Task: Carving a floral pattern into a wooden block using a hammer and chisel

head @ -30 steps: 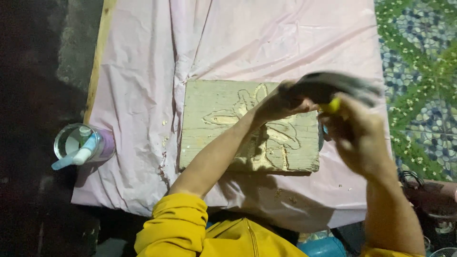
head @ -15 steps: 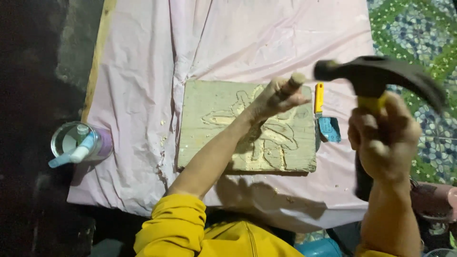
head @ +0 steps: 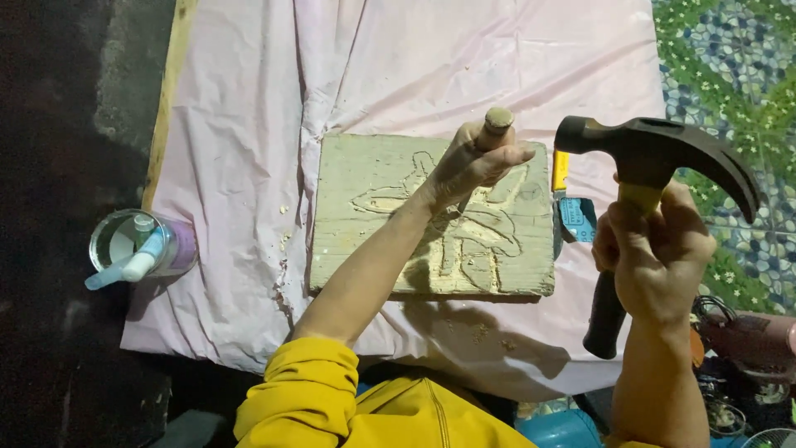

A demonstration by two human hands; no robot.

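Note:
A pale wooden board (head: 373, 224) with a carved figure lies on a pink plastic sheet (head: 240, 141). My left hand (head: 468, 166) grips a wooden-handled chisel (head: 496, 124), its tip set on the carving near the board's middle. My right hand (head: 651, 257) is raised to the right of the board and holds a black claw hammer (head: 655, 145) by its yellow-and-black handle, the head up and level with the chisel's butt, apart from it. My sleeves are yellow.
A clear cup (head: 141, 245) with a light blue and white tool stands at the sheet's left edge. A yellow and blue tool (head: 572, 211) lies just right of the board. Green patterned floor (head: 730, 66) lies to the right, dark clutter at lower right.
One second ago the hammer head was down at the chisel's butt. My right hand has since lifted it up and to the right. The left hand and chisel stay on the board.

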